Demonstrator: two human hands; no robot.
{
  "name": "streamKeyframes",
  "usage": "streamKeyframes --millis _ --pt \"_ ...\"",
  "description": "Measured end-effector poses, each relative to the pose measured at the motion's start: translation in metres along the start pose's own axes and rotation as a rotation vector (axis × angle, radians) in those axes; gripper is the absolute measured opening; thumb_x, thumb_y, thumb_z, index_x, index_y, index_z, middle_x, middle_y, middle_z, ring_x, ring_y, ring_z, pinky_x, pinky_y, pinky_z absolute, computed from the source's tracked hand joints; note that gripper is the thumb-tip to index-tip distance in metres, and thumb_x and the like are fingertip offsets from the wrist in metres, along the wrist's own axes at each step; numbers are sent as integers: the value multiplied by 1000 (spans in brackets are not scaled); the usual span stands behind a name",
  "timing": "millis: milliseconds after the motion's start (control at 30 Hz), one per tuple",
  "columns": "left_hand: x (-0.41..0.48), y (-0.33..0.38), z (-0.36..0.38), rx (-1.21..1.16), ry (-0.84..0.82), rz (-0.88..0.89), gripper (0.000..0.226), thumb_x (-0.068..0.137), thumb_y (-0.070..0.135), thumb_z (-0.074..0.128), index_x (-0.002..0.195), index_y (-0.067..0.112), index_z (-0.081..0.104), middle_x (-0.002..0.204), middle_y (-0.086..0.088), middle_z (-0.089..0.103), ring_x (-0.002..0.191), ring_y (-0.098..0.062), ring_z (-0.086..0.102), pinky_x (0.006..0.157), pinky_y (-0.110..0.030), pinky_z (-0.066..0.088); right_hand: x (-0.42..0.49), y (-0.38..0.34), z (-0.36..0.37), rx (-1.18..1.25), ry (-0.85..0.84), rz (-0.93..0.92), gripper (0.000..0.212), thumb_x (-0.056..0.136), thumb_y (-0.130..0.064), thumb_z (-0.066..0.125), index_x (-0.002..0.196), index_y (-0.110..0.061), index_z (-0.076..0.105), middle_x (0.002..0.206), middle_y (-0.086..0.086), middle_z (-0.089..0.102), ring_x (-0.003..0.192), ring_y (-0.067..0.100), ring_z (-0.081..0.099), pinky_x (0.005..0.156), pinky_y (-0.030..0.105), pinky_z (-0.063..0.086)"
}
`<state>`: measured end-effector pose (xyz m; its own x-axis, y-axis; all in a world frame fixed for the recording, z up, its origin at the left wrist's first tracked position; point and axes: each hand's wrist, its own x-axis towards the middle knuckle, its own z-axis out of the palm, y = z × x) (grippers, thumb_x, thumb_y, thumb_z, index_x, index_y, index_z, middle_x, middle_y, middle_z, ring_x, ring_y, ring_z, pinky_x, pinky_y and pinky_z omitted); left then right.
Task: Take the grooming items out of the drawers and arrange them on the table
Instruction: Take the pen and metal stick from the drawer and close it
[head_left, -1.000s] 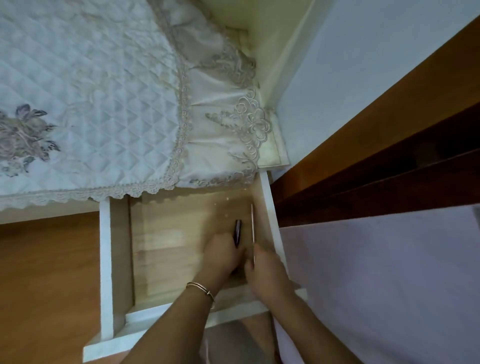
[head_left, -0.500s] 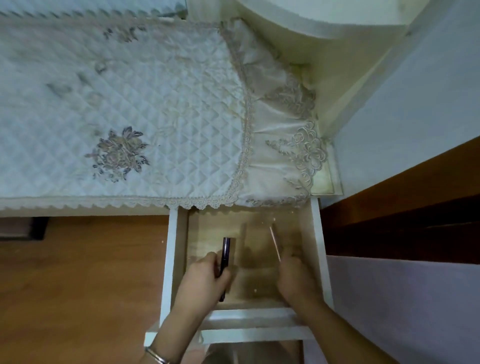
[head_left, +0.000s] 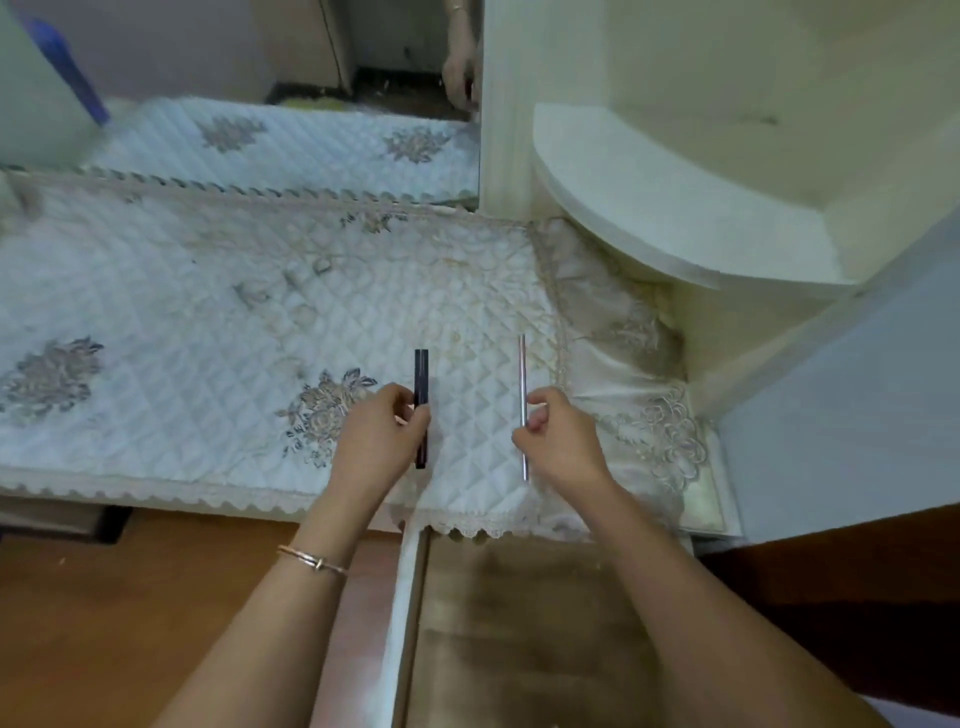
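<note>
I am holding my left hand (head_left: 382, 441) closed around a dark slim cosmetic tube with a square black cap (head_left: 421, 379), gripping it by its lower half between thumb and fingers, and my right hand (head_left: 558, 441) is pinching a thin silver metal stick (head_left: 522, 374) near its middle, so that both ends are standing free. Both items are pointing away from me, almost parallel and a little apart, just over the near right part of the white quilted table cover with grey embroidered flowers (head_left: 208, 322); whether they are already touching the fabric I cannot tell. I am judging that the risk is mostly in the release. The thin stick is round and smooth, and the quilted cover is soft and uneven, so it may be rolling toward the scalloped lace edge (head_left: 457, 525) and dropping down to the open white wooden drawer with a pale wood bottom (head_left: 410, 597) or onto the brown floor (head_left: 130, 597). The dark tube is sitting close to the same near edge, so a careless release could be pushing it off too. My forearms are also crossing over the drawer, and pulling back fast could be knocking against its side wall. As for the drawer, the part of its bottom that is showing between my arms is looking bare; the rest is hidden under them.
</note>
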<state>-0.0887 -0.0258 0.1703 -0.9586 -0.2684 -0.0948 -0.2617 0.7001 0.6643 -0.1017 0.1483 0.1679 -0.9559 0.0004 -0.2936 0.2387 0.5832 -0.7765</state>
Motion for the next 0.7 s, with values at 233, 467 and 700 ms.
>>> streamKeyframes --millis 233,467,700 --pt "61 -21 20 101 -104 -70 22 88 22 55 97 4 63 88 -11 69 78 -24 60 63 -26 43 46 -2 29 -216 29 91 34 86 -6 52 120 -2 50 98 15 64 83 23 59 68 26 47" --pt "53 -34 24 71 -81 6 21 90 19 52 96 1 62 88 -14 67 71 -20 52 66 -30 43 28 8 33 -134 151 31 29 88 -6 50 116 -4 53 81 -1 51 78 13 49 67 16 37" --pt "-33 -49 5 50 -51 122 17 90 17 49 101 12 61 83 0 58 70 -16 53 56 -25 35 -54 52 7 -134 138 -41 25 90 -14 52 115 -14 58 105 -2 60 96 8 56 85 19 47"
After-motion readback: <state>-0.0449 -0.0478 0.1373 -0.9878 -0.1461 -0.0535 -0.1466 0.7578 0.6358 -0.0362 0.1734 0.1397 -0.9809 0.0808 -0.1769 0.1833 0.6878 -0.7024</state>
